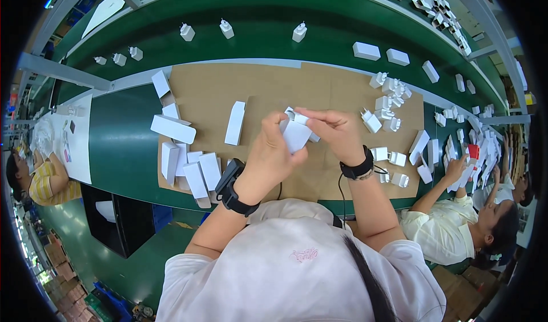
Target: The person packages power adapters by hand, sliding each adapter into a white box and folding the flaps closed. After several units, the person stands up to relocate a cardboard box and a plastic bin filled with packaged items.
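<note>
My two hands, the left hand [273, 145] and the right hand [338, 132], share one small white cardboard box [297, 138]. One slim white box [234, 125] lies alone on the brown cardboard sheeting [274, 85]; at its left I count about ten white boxes [195, 179], too overlapped for an exact figure, and by its right edge three white boxes [419, 145]. Far off, the green surface [257, 48] carries six white plastic plug adapters with prongs [226, 30] from left to middle, and five white boxes [366, 51] at right. On the sheeting's right sit four near adapters [397, 159] and at least seven far ones [371, 121].
</note>
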Demonstrator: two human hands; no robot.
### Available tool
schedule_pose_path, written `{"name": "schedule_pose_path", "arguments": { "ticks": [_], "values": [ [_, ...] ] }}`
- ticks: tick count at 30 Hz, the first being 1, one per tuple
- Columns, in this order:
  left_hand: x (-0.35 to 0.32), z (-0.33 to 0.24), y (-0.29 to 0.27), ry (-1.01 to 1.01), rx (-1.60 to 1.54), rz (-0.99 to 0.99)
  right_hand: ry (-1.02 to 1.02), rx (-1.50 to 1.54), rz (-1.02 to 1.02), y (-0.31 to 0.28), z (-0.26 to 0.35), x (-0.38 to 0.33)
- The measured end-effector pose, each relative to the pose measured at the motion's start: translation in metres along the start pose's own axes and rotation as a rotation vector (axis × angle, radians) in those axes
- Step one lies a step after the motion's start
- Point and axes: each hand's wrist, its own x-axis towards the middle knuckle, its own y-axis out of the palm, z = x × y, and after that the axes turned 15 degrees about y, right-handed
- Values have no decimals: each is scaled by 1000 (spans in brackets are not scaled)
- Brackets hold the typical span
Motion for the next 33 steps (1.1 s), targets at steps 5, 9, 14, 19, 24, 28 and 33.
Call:
{"name": "schedule_pose_path", "arguments": {
  "ticks": [5,9,14,19,24,28,33],
  "values": [
    [-1,7,5,-8,121,12,-104,43,104,4,-14,3],
    [2,15,10,58,134,-72,-113,156,55,13,-21,7],
    [8,21,16,66,170,-65,-58,164,58,9,-20,18],
    [15,21,17,77,158,-50,-119,97,-35,8,-23,16],
    [17,22,20,87,72,-92,-176,101,-15,-5,-26,18],
    [20,20,20,48,-5,-103,-394,-166,-96,1,-21,13],
    [19,35,25,34,77,-5,-7,58,108,-20,-25,31]
  ]
}}
